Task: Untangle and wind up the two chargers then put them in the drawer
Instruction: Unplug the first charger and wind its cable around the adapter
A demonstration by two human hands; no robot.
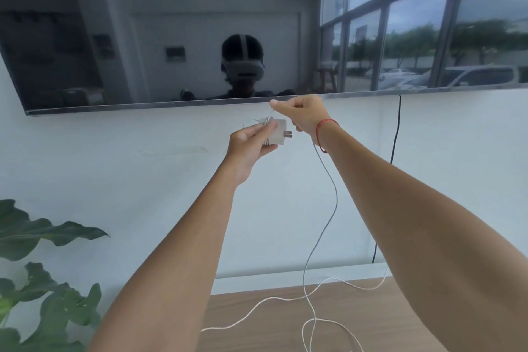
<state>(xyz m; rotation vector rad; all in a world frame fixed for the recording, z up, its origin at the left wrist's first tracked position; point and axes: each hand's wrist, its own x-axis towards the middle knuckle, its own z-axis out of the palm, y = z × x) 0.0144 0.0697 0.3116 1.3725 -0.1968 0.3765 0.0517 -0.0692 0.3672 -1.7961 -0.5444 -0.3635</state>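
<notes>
Bare forearms fill the bottom of the view, the left forearm [177, 251] and the right forearm [414, 223] both reaching up and forward toward the wall [114, 157].

At the end of the left one, the left grip [251, 146] is curled round a white charger block [275, 131], thumb on its face, with the two metal prongs pointing right. Several turns of thin white cable [335, 194] are wrapped around the block.

Just beside it and a little higher, the right grip [303, 117] pinches the same cable between thumb and forefinger, holding a short stretch taut above the block. A red string bracelet [325, 128] sits on that wrist. From the right grip the cable hangs down in a loose curve to the wooden table [257, 331], where it loops.

A second white strand [257, 307] lies across the table and crosses the hanging one; whether it belongs to the same charger cannot be told.

Above the grips, a dark screen [85, 51] is mounted on the wall. A black cord [395, 151] drops from its lower edge. Green plant leaves [43, 231] show at the lower left.
</notes>
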